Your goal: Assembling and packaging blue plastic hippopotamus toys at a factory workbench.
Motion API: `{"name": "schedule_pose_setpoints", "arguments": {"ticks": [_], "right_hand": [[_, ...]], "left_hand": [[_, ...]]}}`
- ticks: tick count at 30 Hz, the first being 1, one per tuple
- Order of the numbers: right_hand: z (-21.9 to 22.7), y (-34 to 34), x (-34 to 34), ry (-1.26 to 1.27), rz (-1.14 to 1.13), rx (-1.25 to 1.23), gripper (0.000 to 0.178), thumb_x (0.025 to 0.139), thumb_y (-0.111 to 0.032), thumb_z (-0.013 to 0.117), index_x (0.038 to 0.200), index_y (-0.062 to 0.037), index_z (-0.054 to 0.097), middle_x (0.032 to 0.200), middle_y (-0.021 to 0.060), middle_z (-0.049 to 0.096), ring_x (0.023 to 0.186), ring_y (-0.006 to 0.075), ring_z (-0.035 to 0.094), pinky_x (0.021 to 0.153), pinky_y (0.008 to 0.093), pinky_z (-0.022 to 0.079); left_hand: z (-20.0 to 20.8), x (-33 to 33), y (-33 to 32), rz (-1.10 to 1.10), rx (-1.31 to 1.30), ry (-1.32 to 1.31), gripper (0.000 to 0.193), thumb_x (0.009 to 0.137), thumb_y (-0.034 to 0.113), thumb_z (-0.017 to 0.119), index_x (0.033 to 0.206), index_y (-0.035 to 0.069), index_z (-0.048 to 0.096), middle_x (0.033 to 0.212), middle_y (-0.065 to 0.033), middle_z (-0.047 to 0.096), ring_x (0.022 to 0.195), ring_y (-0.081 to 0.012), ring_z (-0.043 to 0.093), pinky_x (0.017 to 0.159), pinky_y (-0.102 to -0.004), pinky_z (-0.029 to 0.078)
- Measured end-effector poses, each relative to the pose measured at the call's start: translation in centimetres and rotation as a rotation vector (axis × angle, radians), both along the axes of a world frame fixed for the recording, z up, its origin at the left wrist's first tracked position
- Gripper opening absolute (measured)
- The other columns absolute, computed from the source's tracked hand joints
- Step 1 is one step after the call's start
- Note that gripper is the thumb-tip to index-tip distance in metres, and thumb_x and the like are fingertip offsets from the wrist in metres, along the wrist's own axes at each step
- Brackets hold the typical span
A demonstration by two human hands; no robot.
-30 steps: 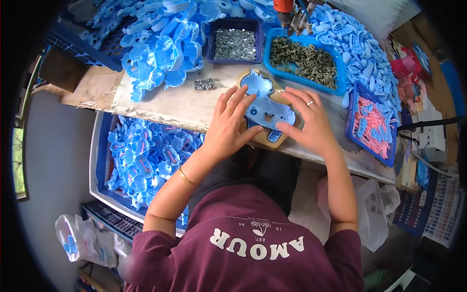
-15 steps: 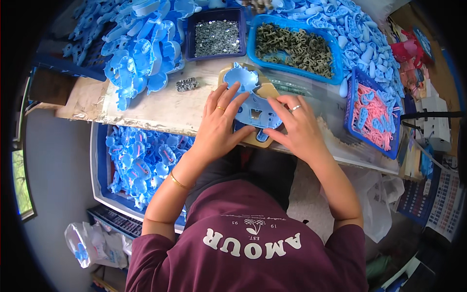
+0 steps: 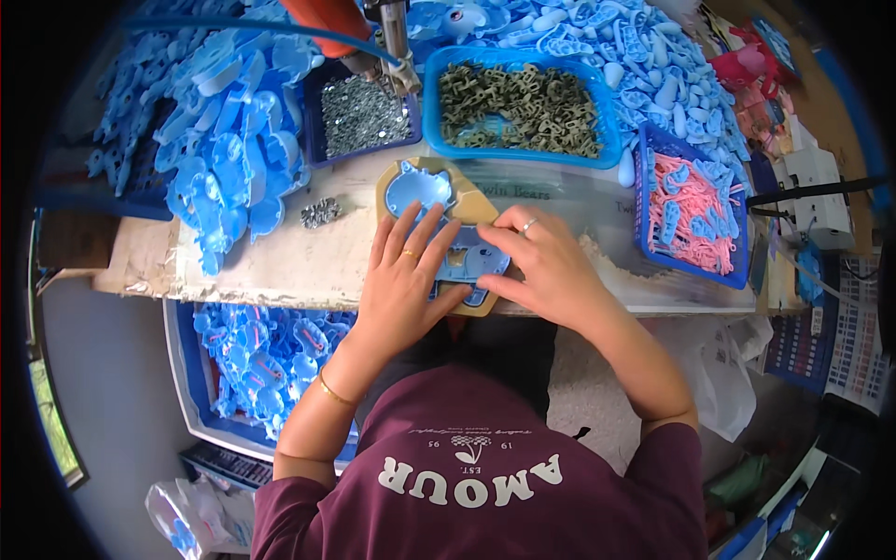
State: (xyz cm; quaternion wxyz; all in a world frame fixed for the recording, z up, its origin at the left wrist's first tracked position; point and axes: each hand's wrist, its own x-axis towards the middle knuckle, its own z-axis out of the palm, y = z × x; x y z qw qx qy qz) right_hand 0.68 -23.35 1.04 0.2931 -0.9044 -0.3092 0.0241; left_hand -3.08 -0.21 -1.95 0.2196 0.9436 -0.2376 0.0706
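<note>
Blue shell (image 3: 417, 189): middle of the frame, lying hollow side up on a tan block (image 3: 478, 203), at the near edge of the worktable (image 3: 247, 266). Your left hand (image 3: 403, 271) is spread wide over the shell's left side, fingers long, thumb out toward the lower edge. Your right hand (image 3: 546, 266) has thumb and forefinger well apart at the right edge; cannot tell whether they grip.

Surroundings: orange power tool (image 3: 329, 26) hangs in at the top, its metal nose in front of the dark blue tray (image 3: 315, 140) of small silvery pieces; a blue hose (image 3: 229, 23) crosses the upper left. Beyond your hands, a light blue tray (image 3: 432, 119) of olive-grey parts. Heaped blue shells (image 3: 229, 154), upper left; small blue parts (image 3: 667, 89), upper right; blue basket (image 3: 645, 205) of pink and blue pieces, right. Filled tub (image 3: 182, 373), lower left.

Obscured: your left hand covers part of the shell's middle. The tool's upper end is cut off by the frame. The metal cluster (image 3: 321, 213) left of the block is too small to identify.
</note>
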Motion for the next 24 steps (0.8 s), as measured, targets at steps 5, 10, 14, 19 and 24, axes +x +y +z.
{"name": "schedule_pose_setpoints", "arguments": {"ticks": [5, 10, 14, 19, 24], "right_hand": [[1.5, -2.2, 7.5, 0.171, -0.196, 0.182, 0.027, 0.092, -0.023, 0.074, 0.112, -0.0048, 0.074, 0.106, 0.0117, 0.071, 0.094, 0.0270, 0.069, 0.082, 0.0359, 0.054], [-1.5, -4.3, 18.2, -0.284, -0.460, 0.039, 0.020, 0.091, -0.019, 0.071, 0.108, -0.0082, 0.075, 0.103, 0.0112, 0.071, 0.090, 0.0271, 0.069, 0.077, 0.0376, 0.055], [-3.7, -4.1, 21.4, -0.441, -0.449, -0.195, 0.021, 0.089, -0.019, 0.073, 0.108, -0.0108, 0.074, 0.105, 0.0094, 0.065, 0.086, 0.0307, 0.066, 0.075, 0.0428, 0.054], [-2.4, -4.9, 21.2, -0.193, -0.403, -0.002, 0.028, 0.087, -0.031, 0.079, 0.100, -0.0069, 0.074, 0.088, 0.0078, 0.065, 0.076, 0.0224, 0.064, 0.070, 0.0362, 0.053], [0.0, -6.2, 18.3, 0.468, -0.486, 0.386, 0.044, 0.098, -0.045, 0.069, 0.093, -0.0013, 0.072, 0.080, 0.0007, 0.067, 0.070, 0.0082, 0.061, 0.065, 0.0231, 0.050]], "left_hand": [[-0.3, -0.2, 0.5, 0.010, 0.012, -0.012, 0.077, 0.083, 0.040, 0.077, 0.148, 0.009, 0.048, 0.154, -0.0154, 0.044, 0.145, -0.0395, 0.036, 0.121, -0.0558, 0.025], [-0.1, 0.0, 0.1, -0.006, 0.003, -0.009, 0.077, 0.084, 0.041, 0.077, 0.148, 0.009, 0.048, 0.155, -0.0151, 0.043, 0.146, -0.0395, 0.035, 0.121, -0.0561, 0.024], [0.1, 0.0, 0.0, -0.013, 0.009, 0.021, 0.075, 0.085, 0.041, 0.076, 0.147, 0.009, 0.049, 0.156, -0.0156, 0.043, 0.147, -0.0392, 0.033, 0.122, -0.0561, 0.023], [0.2, 0.0, 0.6, -0.014, 0.001, 0.042, 0.075, 0.085, 0.041, 0.077, 0.147, 0.010, 0.050, 0.156, -0.0148, 0.043, 0.148, -0.0396, 0.033, 0.122, -0.0564, 0.023], [1.9, 0.9, 0.5, -0.025, -0.065, 0.003, 0.065, 0.088, 0.037, 0.076, 0.141, 0.007, 0.055, 0.153, -0.0150, 0.046, 0.145, -0.0407, 0.036, 0.119, -0.0563, 0.029]]}}
